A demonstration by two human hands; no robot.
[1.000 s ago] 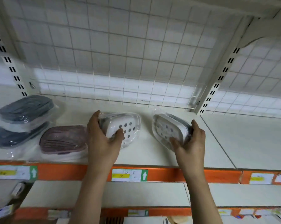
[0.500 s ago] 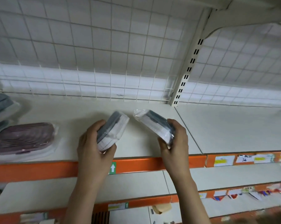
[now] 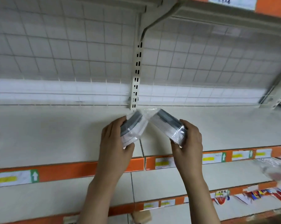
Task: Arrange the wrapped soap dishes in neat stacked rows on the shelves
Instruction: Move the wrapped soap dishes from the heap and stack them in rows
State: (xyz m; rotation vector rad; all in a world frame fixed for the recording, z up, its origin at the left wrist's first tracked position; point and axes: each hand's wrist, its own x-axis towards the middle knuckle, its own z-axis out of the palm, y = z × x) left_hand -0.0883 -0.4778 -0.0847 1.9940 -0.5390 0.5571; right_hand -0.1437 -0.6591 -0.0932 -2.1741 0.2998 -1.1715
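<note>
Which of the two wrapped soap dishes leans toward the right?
The soap dish in the left hand, at, leans right; the right hand holds the other tipped leftward, so their wrappers meet at the top.

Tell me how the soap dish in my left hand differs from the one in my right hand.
The left soap dish tilts with its top toward the right; the right soap dish tilts toward the left, so their wrapped tops meet. The left hand grips the left dish low; the right hand grips the right one at its lower end. Both are white with grey, plastic-wrapped and held above the shelf.

Clear bag (image 3: 275, 168) at right edge blurred, cut off; contents unreadable
</note>
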